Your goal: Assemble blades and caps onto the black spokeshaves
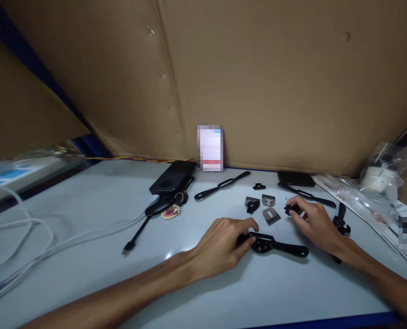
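Observation:
My left hand is closed around one handle of a black spokeshave body, just above the table. Between the fingertips of my right hand is a small black spokeshave cap, with a thin metal screw end showing. Between my hands lie a slotted steel blade, a second blade with a small piece on it, and a blade with a black cap on top. Another black cap lies behind them. An upright-looking spokeshave is partly hidden by my right wrist.
Two more spokeshave bodies, one left and one right, lie at the back. A lit phone leans on the cardboard wall. A black power bank, cables and bagged items flank the table.

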The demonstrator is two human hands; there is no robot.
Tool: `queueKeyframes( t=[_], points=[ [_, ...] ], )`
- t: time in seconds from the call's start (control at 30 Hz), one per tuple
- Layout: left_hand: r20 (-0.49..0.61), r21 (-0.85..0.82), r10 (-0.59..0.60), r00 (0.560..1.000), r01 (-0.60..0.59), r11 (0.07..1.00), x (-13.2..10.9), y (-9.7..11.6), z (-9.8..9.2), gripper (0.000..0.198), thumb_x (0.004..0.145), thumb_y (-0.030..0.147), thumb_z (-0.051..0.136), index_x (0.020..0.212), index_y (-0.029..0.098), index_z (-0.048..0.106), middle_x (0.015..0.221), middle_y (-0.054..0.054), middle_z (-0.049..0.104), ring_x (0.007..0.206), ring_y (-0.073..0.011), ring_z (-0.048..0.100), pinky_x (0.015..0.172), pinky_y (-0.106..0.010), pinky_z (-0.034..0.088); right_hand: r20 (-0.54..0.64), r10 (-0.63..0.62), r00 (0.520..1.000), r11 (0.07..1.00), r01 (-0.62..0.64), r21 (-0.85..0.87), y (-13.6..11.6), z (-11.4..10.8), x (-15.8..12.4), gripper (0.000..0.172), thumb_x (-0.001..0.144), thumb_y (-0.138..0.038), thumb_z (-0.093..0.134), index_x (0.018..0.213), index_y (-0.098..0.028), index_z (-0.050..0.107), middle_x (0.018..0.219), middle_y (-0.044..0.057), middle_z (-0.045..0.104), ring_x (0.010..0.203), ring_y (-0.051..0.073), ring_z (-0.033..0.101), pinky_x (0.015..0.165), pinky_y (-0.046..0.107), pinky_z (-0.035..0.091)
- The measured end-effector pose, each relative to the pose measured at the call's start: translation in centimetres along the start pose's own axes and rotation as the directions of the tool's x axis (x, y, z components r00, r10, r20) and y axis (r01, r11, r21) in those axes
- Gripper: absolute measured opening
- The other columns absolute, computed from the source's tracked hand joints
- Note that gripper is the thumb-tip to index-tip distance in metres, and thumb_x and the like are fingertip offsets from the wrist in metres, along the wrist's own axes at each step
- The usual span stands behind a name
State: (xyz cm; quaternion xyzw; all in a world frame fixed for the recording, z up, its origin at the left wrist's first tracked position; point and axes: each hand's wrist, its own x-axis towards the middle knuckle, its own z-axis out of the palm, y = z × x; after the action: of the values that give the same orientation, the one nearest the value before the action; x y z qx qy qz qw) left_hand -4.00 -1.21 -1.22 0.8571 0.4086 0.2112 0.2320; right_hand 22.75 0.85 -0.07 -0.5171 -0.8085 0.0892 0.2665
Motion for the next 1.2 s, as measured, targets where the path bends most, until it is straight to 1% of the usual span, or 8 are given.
queueKeyframes(
  t=[0.17, 0.33, 0.43, 0.6, 0.73, 0.87, 1.0, 1.2],
  points=[
    [-0.021, -0.233, -0.149, 0.989, 0.140, 0.962, 0.7, -0.3, 0.2, 0.013, 0.086, 0.025, 0.057, 0.093, 0.020, 0.066, 0.064, 0.003, 0.057, 0.058, -0.0136, 0.046, 0.057, -0.027, 0.032, -0.030, 0.196, 0.980, 0.920, -0.173, 0.353, 0.0, -1.0, 0.6, 0.022, 0.085, -0.040, 0.064, 0.092, -0.023, 0.051, 0.071, 0.001, 0.070, 0.060, 0.021, 0.068, 0.053, 0.031, 0.050],
    [-0.048, -0.465, -0.159, 0.986, 0.119, 0.877, 1.4, -1.2, 0.1, 0.013, 0.085, 0.023, 0.058, 0.094, 0.016, 0.065, 0.071, 0.001, 0.058, 0.061, -0.0133, 0.049, 0.054, -0.025, 0.032, -0.065, 0.212, 0.975, 0.852, -0.152, 0.500, -1.8, -2.9, 2.8, 0.031, 0.081, -0.045, 0.070, 0.099, -0.021, 0.060, 0.067, 0.000, 0.064, 0.055, 0.017, 0.059, 0.047, 0.028, 0.048],
    [-0.049, -0.457, -0.135, 0.990, 0.098, 0.884, 1.4, -1.4, 0.0, 0.012, 0.084, 0.022, 0.059, 0.093, 0.016, 0.065, 0.072, 0.001, 0.059, 0.061, -0.0133, 0.049, 0.055, -0.025, 0.032, -0.034, 0.167, 0.985, 0.864, -0.130, 0.486, -3.4, -3.1, 4.1, 0.038, 0.079, -0.041, 0.071, 0.109, -0.021, 0.058, 0.066, -0.003, 0.061, 0.057, 0.017, 0.059, 0.047, 0.027, 0.046],
    [-0.025, -0.351, -0.104, 0.994, 0.089, 0.932, 1.4, -1.3, -0.1, 0.012, 0.083, 0.022, 0.060, 0.092, 0.018, 0.067, 0.068, 0.001, 0.059, 0.060, -0.0140, 0.048, 0.057, -0.026, 0.031, -0.060, 0.163, 0.985, 0.863, -0.113, 0.492, -4.5, -1.8, 5.1, 0.030, 0.074, -0.038, 0.075, 0.090, -0.021, 0.056, 0.068, -0.001, 0.063, 0.061, 0.016, 0.061, 0.054, 0.029, 0.049],
    [0.028, -0.220, -0.083, 0.996, 0.088, 0.971, 1.3, -1.0, -0.4, 0.012, 0.084, 0.023, 0.060, 0.091, 0.020, 0.068, 0.073, 0.001, 0.062, 0.065, -0.0149, 0.051, 0.062, -0.027, 0.033, 0.070, 0.121, 0.990, 0.828, -0.140, 0.544, -4.4, -0.7, 4.6, 0.028, 0.079, -0.037, 0.068, 0.100, -0.019, 0.065, 0.066, -0.003, 0.060, 0.055, 0.014, 0.055, 0.051, 0.028, 0.047],
    [0.047, -0.144, -0.054, 0.997, 0.061, 0.988, 1.0, -0.7, -0.7, 0.013, 0.085, 0.024, 0.059, 0.094, 0.021, 0.069, 0.073, 0.002, 0.063, 0.064, -0.0143, 0.049, 0.062, -0.027, 0.032, 0.144, 0.087, 0.986, 0.882, -0.144, 0.449, -3.9, 0.0, 3.7, 0.025, 0.082, -0.032, 0.065, 0.104, -0.020, 0.069, 0.069, -0.002, 0.061, 0.060, 0.014, 0.056, 0.057, 0.028, 0.048],
    [0.044, -0.087, -0.006, 0.999, 0.010, 0.996, 0.6, -0.5, -0.7, 0.017, 0.088, 0.026, 0.053, 0.098, 0.021, 0.067, 0.070, 0.002, 0.063, 0.061, -0.0143, 0.048, 0.061, -0.027, 0.031, 0.138, 0.137, 0.981, 0.985, -0.150, 0.083, -2.4, -0.4, 3.8, 0.019, 0.083, -0.015, 0.059, 0.101, -0.020, 0.063, 0.067, -0.004, 0.061, 0.064, 0.015, 0.057, 0.063, 0.027, 0.044],
    [0.050, -0.023, 0.088, 0.995, -0.087, 0.996, 0.0, -0.4, -0.5, 0.018, 0.089, 0.024, 0.049, 0.095, 0.021, 0.065, 0.067, 0.003, 0.062, 0.053, -0.0121, 0.043, 0.056, -0.025, 0.027, 0.356, 0.168, 0.919, 0.982, -0.124, -0.143, 1.0, -2.1, 3.9, 0.015, 0.073, -0.012, 0.072, 0.085, -0.021, 0.071, 0.067, -0.001, 0.067, 0.065, 0.017, 0.060, 0.060, 0.026, 0.035]
  ],
)
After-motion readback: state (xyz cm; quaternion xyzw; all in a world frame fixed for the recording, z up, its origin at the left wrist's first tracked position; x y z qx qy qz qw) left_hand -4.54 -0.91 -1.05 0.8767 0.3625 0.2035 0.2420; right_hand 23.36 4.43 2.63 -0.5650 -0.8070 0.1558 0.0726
